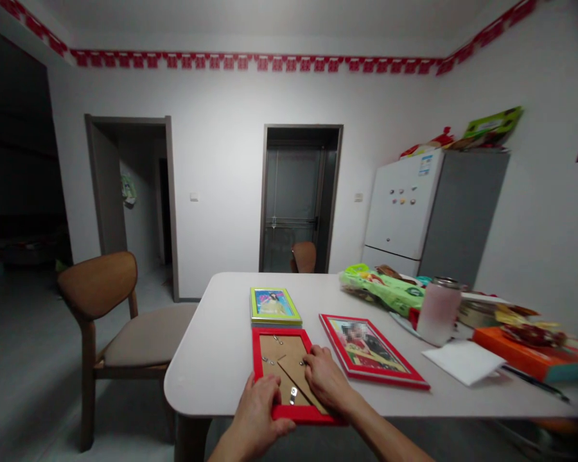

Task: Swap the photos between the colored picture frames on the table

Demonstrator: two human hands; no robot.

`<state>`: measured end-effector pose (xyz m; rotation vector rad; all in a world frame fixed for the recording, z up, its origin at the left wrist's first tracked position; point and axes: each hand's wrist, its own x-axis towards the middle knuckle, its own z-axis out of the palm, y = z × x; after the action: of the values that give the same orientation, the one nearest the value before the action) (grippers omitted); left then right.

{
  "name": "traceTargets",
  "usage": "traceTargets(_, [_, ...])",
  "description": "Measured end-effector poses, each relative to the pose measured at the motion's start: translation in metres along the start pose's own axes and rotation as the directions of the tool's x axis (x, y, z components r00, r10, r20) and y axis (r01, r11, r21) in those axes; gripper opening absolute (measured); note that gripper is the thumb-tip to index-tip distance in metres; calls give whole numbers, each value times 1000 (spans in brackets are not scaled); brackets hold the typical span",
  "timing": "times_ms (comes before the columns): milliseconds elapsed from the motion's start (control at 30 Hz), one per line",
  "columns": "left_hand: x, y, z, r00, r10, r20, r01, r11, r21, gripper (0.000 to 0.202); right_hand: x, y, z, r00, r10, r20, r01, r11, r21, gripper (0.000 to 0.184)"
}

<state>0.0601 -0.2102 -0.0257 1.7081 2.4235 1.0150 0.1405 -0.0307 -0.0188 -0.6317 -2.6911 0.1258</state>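
Two hands work on a face-down red frame at the near edge of the table.
A wooden chair stands to the left of the white table. The left hand has its grip closed over the frame's near rim, and the cardboard back faces up. The right hand lies on that back with its grip open, fingertips on the fold-out stand. A green frame lies just behind. To the right are a second red frame lying face up, then a pink tumbler, a white paper and an orange box.
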Motion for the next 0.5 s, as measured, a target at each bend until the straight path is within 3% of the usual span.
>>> traceTargets(333, [-1,-1,0,999,-16,32,16,1000,6,57,-13,-5,-9,999,-33,-12,33,997,63,29])
traceTargets(500, [-1,0,1,1000,-6,20,6,1000,-18,56,-41,-29,-17,948,-319,-4,309,913,266,28])
